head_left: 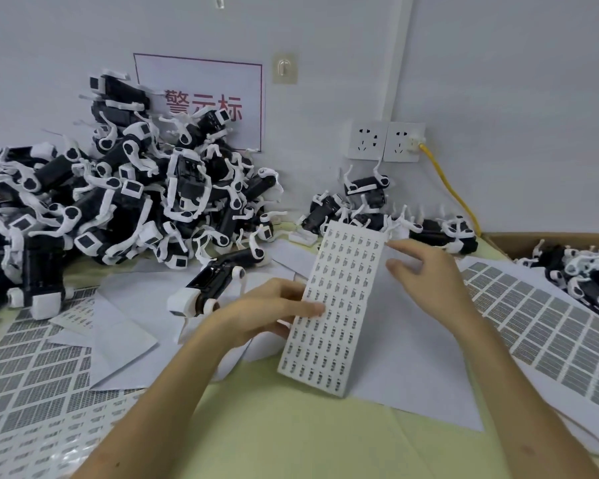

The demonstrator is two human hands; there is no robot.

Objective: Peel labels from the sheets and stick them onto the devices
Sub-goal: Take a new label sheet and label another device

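Left hand (270, 314) pinches label sheet (336, 292), right hand (426, 271) touches its edge

Both forearms are bare as far as they show; left hand (274, 314) and right hand (427, 271) bare too

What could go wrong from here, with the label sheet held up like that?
The left hand pinches the label sheet by one edge only, so it may flex as the right hand works at its far corner, creasing a label. Loose paper sheets beneath could catch a peeled label's adhesive.
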